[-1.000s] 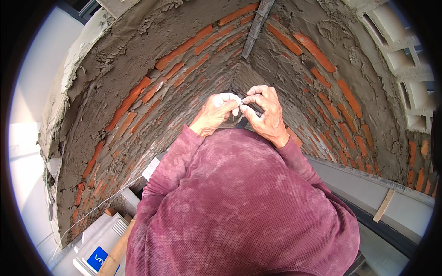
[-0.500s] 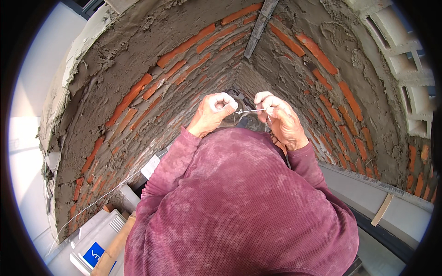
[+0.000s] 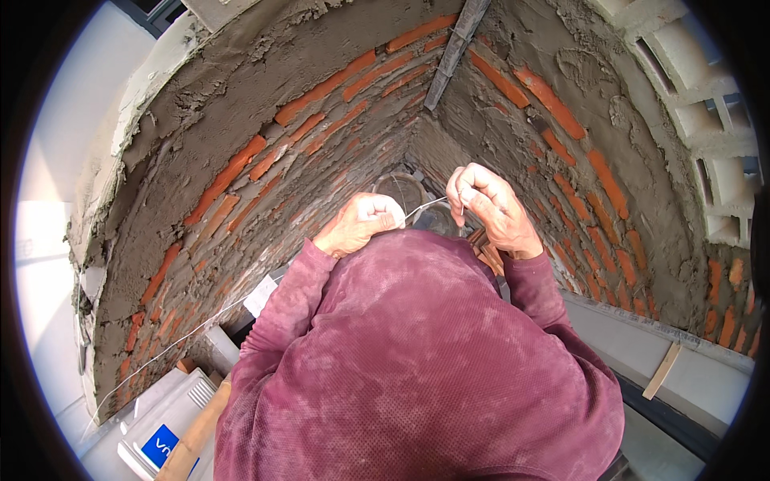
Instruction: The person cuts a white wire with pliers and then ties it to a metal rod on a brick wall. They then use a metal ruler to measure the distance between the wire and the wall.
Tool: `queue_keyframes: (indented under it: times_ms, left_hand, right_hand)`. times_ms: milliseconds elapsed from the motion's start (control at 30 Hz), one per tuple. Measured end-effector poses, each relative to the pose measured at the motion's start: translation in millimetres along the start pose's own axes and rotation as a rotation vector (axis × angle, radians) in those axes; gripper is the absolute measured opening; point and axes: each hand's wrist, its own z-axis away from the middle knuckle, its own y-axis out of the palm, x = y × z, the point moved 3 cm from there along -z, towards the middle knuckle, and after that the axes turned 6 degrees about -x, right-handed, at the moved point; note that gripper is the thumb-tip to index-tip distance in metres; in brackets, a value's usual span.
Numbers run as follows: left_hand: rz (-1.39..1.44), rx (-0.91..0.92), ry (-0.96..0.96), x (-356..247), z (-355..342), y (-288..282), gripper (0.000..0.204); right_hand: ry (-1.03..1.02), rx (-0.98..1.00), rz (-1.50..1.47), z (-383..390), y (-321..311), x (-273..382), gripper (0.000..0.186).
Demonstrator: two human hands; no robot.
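Observation:
A thin pale string point(image 3: 425, 207) runs between my two hands, slanting up from left to right. My left hand point(image 3: 361, 224) pinches its lower end, thumb against the curled fingers. Slightly higher, my right hand point(image 3: 491, 207) is closed on the other end, thumb and forefinger together. A fine loose strand rises from beside the left fingertips. Whatever knot the left fingers may cover is hidden. Both hands are just beyond the front of my dusty maroon shirt point(image 3: 425, 337).
Beyond my hands, a round bucket point(image 3: 401, 189) stands low in the corner. Partly plastered brick walls point(image 3: 233, 172) rise on both sides, with a straight bar point(image 3: 455, 52) at their junction. White hollow blocks point(image 3: 710, 120) line the right. A wooden pole point(image 3: 192, 433) leans lower left.
My left hand has moved down and slightly left, while my right hand stays nearly in place. The string, earlier almost level with a small loop showing, now slants. More of the bucket shows.

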Motion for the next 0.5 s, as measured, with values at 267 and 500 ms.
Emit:
queue_keyframes:
  times_ms: [267,500]
  left_hand:
    - [0.457,-0.124,-0.035,-18.7,-22.3,20.2,0.042]
    - [0.294,-0.154,0.114,-34.2,-38.5,34.1,0.027]
  right_hand:
    - [-0.185,0.233,0.449,-7.8,7.4,32.4,0.012]
    - [-0.140,-0.041,0.259,14.0,-3.1,29.8,0.009]
